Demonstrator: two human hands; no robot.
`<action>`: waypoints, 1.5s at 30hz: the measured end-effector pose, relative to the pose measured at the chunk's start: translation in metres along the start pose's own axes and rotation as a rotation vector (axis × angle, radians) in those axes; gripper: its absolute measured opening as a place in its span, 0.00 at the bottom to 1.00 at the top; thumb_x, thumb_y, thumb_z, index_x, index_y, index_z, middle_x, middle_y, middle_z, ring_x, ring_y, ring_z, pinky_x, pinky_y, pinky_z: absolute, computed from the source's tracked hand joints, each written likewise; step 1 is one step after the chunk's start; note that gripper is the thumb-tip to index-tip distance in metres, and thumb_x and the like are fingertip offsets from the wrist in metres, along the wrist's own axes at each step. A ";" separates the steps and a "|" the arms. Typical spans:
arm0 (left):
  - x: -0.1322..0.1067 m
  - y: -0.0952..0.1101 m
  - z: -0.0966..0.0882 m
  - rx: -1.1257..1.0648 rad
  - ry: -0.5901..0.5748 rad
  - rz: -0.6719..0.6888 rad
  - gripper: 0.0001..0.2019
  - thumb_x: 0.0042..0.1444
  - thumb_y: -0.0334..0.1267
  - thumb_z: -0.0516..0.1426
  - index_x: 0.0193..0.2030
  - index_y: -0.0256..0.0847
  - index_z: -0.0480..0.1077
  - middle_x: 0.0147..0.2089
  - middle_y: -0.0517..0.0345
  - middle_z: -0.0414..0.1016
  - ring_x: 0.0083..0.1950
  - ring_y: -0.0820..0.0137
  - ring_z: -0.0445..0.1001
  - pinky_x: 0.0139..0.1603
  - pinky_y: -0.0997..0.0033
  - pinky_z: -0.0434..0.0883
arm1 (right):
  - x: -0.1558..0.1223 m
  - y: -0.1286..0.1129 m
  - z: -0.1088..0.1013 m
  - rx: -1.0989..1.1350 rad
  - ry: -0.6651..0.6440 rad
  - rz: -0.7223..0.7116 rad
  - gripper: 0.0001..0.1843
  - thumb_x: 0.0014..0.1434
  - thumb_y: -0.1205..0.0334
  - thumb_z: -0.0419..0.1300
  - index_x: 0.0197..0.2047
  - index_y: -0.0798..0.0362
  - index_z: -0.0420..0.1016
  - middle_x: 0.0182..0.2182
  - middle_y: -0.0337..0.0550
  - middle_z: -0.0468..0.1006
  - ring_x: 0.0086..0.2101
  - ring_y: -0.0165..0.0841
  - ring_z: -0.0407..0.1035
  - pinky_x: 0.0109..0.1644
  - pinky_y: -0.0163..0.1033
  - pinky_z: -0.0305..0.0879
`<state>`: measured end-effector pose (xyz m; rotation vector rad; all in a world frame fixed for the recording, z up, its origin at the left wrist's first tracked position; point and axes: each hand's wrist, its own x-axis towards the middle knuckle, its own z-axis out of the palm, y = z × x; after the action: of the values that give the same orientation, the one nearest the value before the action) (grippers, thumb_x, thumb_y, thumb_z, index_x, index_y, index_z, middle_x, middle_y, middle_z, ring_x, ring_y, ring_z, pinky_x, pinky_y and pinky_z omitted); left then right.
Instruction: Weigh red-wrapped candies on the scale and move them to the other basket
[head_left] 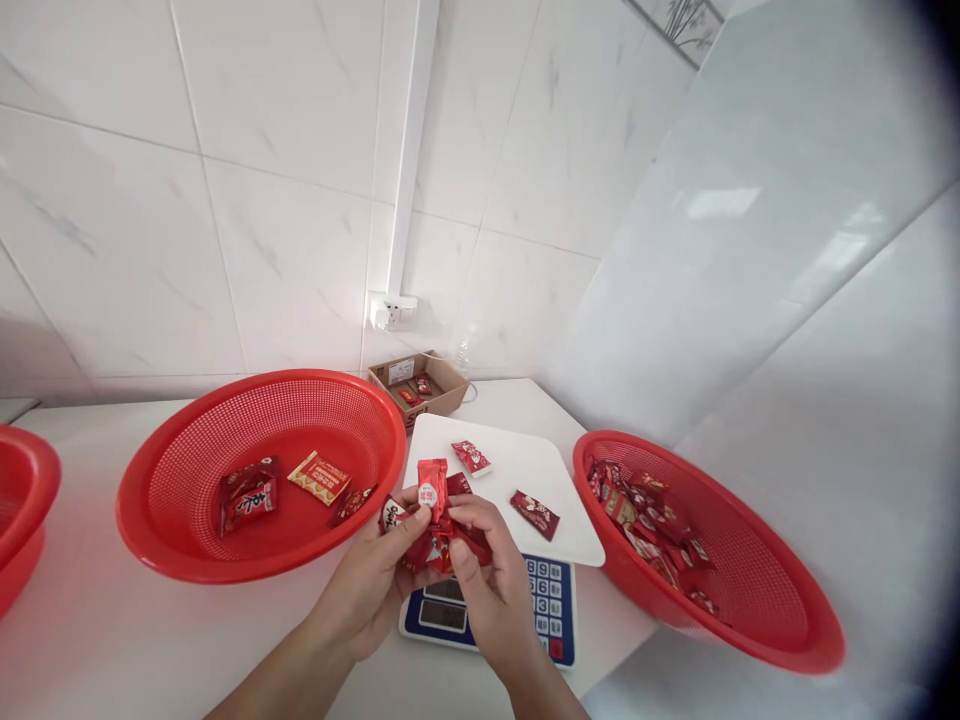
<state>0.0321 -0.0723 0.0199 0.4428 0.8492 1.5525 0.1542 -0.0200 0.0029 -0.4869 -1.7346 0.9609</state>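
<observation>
My left hand point(379, 575) and my right hand point(491, 580) are together above the front of a digital scale point(555, 610). Between them they hold several small red snack packets point(433, 488), one standing up with a round white label. Fingers of both hands are closed round the bunch, and the lower packets are partly covered. Behind the hands, the scale's white tray point(517, 455) bears a red-and-white packet point(472, 458) and a dark red packet point(535, 513). Another dark red packet shows just behind my fingers; I cannot tell whether it is held or lying there.
A red plastic basket point(157, 540) with a few packets stands left of the scale, and another red basket point(787, 640) with many packets stands right. A third basket point(30, 470) is cut off at the left edge. A cardboard box point(442, 400) sits by the wall, below a socket point(393, 312).
</observation>
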 end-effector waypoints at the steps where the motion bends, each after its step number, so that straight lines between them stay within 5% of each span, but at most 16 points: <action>1: 0.000 0.000 0.000 0.000 -0.003 0.000 0.18 0.50 0.44 0.65 0.46 0.44 0.70 0.50 0.55 0.75 0.50 0.64 0.75 0.43 0.68 0.76 | -0.001 0.000 -0.001 0.029 0.000 0.026 0.11 0.61 0.57 0.56 0.47 0.46 0.73 0.46 0.45 0.75 0.48 0.36 0.70 0.49 0.40 0.69; 8: 0.002 0.005 -0.001 -0.022 0.101 -0.004 0.15 0.55 0.40 0.62 0.49 0.43 0.68 0.46 0.54 0.77 0.42 0.66 0.78 0.38 0.68 0.78 | 0.003 0.012 -0.011 0.136 0.145 0.286 0.18 0.63 0.51 0.54 0.53 0.45 0.70 0.54 0.45 0.73 0.54 0.38 0.67 0.56 0.46 0.65; 13: 0.004 0.014 -0.001 -0.120 0.202 -0.014 0.06 0.60 0.35 0.57 0.44 0.40 0.71 0.44 0.54 0.78 0.41 0.67 0.79 0.38 0.67 0.79 | 0.013 0.034 -0.025 -0.079 0.229 0.370 0.18 0.60 0.54 0.55 0.52 0.49 0.70 0.53 0.47 0.73 0.50 0.39 0.67 0.53 0.47 0.65; 17: 0.006 0.020 -0.002 -0.141 0.267 0.048 0.07 0.61 0.32 0.54 0.44 0.41 0.71 0.45 0.53 0.78 0.40 0.66 0.79 0.36 0.65 0.79 | 0.020 0.051 -0.032 -0.248 0.137 0.338 0.21 0.61 0.56 0.50 0.55 0.51 0.68 0.55 0.48 0.72 0.53 0.39 0.66 0.58 0.50 0.61; 21: 0.004 0.029 -0.004 -0.140 0.297 0.124 0.07 0.61 0.31 0.54 0.42 0.42 0.72 0.42 0.55 0.78 0.37 0.68 0.78 0.32 0.69 0.78 | 0.022 0.048 -0.037 -0.418 -0.006 0.248 0.22 0.62 0.56 0.49 0.57 0.50 0.69 0.58 0.46 0.69 0.64 0.41 0.51 0.65 0.52 0.51; 24: 0.001 0.038 -0.006 -0.154 0.305 0.161 0.07 0.61 0.31 0.53 0.40 0.42 0.73 0.42 0.56 0.78 0.39 0.68 0.78 0.33 0.68 0.79 | 0.014 0.026 -0.044 -0.481 -0.006 0.202 0.18 0.62 0.56 0.50 0.51 0.50 0.73 0.53 0.47 0.74 0.59 0.41 0.59 0.61 0.49 0.56; 26: -0.002 0.042 -0.006 -0.157 0.305 0.170 0.07 0.61 0.32 0.53 0.40 0.42 0.73 0.44 0.56 0.78 0.42 0.67 0.78 0.35 0.66 0.79 | 0.000 0.006 -0.049 -0.448 -0.204 0.286 0.15 0.62 0.57 0.51 0.46 0.49 0.75 0.44 0.45 0.78 0.46 0.37 0.71 0.51 0.42 0.65; 30: -0.004 0.047 -0.006 -0.174 0.299 0.177 0.07 0.61 0.32 0.54 0.41 0.43 0.73 0.46 0.57 0.78 0.44 0.68 0.77 0.39 0.66 0.79 | -0.042 -0.012 -0.058 -0.395 -0.979 0.576 0.20 0.54 0.60 0.60 0.51 0.45 0.74 0.44 0.41 0.78 0.36 0.33 0.73 0.42 0.36 0.67; 33: -0.002 0.047 -0.008 -0.177 0.288 0.163 0.08 0.61 0.32 0.54 0.42 0.44 0.73 0.47 0.58 0.77 0.45 0.68 0.77 0.40 0.66 0.79 | -0.074 -0.002 -0.063 -0.502 -1.157 0.717 0.21 0.50 0.60 0.62 0.49 0.45 0.77 0.44 0.42 0.78 0.39 0.36 0.72 0.41 0.36 0.66; 39: 0.005 0.041 -0.012 -0.119 0.227 0.130 0.05 0.59 0.34 0.56 0.40 0.44 0.72 0.47 0.59 0.77 0.49 0.67 0.75 0.46 0.62 0.78 | -0.085 -0.003 -0.072 -0.358 -1.023 0.855 0.15 0.52 0.65 0.58 0.42 0.47 0.79 0.36 0.39 0.81 0.34 0.31 0.73 0.36 0.32 0.65; 42: 0.005 0.033 -0.013 -0.038 0.163 0.080 0.04 0.57 0.36 0.59 0.39 0.44 0.72 0.45 0.60 0.78 0.46 0.67 0.76 0.45 0.63 0.78 | -0.066 -0.010 -0.075 -0.304 -0.746 0.743 0.12 0.57 0.61 0.56 0.42 0.49 0.78 0.36 0.41 0.80 0.35 0.32 0.73 0.38 0.34 0.68; 45: 0.003 0.027 -0.012 0.023 0.110 0.058 0.06 0.55 0.39 0.60 0.41 0.45 0.72 0.44 0.59 0.77 0.45 0.66 0.76 0.41 0.65 0.78 | -0.045 -0.003 -0.080 -0.510 -0.351 0.492 0.15 0.62 0.54 0.51 0.43 0.48 0.76 0.40 0.45 0.79 0.40 0.36 0.72 0.44 0.40 0.69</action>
<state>0.0040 -0.0718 0.0310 0.4042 0.9469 1.6340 0.2446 -0.0240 -0.0107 -1.1736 -2.2466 0.9736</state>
